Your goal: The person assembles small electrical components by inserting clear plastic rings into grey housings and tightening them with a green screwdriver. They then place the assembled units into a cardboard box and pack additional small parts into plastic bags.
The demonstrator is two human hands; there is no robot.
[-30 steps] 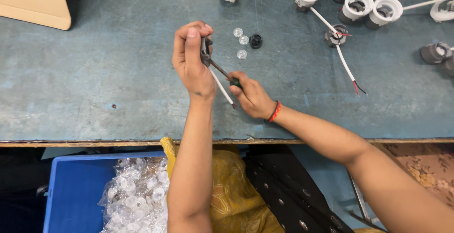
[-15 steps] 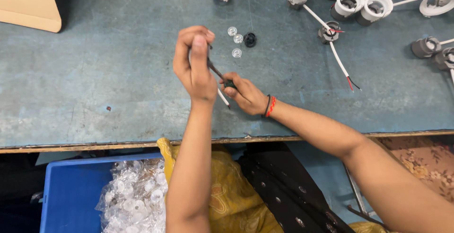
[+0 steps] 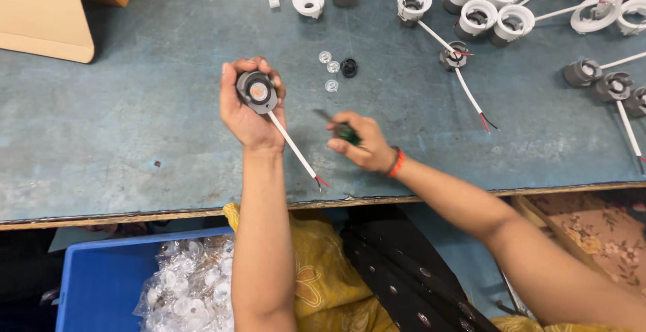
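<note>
The left hand (image 3: 247, 113) grips a lamp module (image 3: 257, 91) (wire (image 3: 293, 148) trailing); the right hand (image 3: 358, 145) pinches a screwdriver (image 3: 340, 128) above the worktop (image 3: 134, 137).

The table (image 3: 121, 143) has a worn blue-grey top with a scuffed wooden front edge. On it lie white round lamp housings (image 3: 484, 12) along the far side, three small clear lenses (image 3: 330, 73) beside a black ring (image 3: 348, 68), grey lamp modules with white wires (image 3: 605, 79) at right, and cardboard boxes (image 3: 47, 15) at far left.
</note>
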